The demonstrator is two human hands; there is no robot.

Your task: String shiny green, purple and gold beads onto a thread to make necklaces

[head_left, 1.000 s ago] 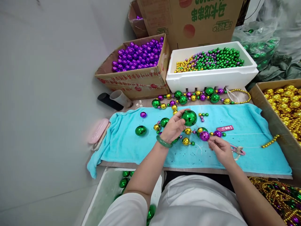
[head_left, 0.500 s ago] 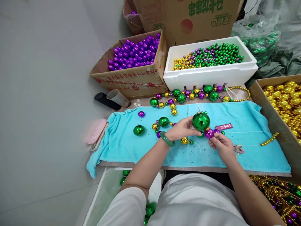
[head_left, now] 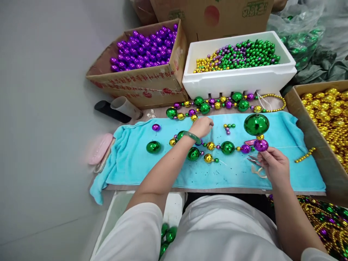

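My right hand (head_left: pixel 274 165) pinches a shiny purple bead (head_left: pixel 261 145). Stacked above that bead are a small gold bead (head_left: pixel 260 137) and a large green bead (head_left: pixel 256 124), with a thin tip poking out on top. Over the turquoise towel (head_left: pixel 239 174), my left hand (head_left: pixel 201 127) has its fingers curled together near a gold bead (head_left: pixel 194 117); whatever they hold is hidden. A strand of green, gold and purple beads (head_left: pixel 227 147) lies below and between the hands. Beside it sits a cluster of tiny beads (head_left: pixel 228 127). Scissors (head_left: pixel 254 160) lie by my right hand.
Behind the towel stand a carton of purple beads (head_left: pixel 136 85) and a white foam box of small beads (head_left: pixel 236 79). A carton of gold beads (head_left: pixel 304 127) borders the right. Along the back lies a bead garland (head_left: pixel 204 108); a loose green bead (head_left: pixel 153 147) rests at left.
My left hand has left the large green bead and moved left and up over the towel. My right hand has moved right, still gripping the purple bead. A tiny-bead cluster now shows on the towel.
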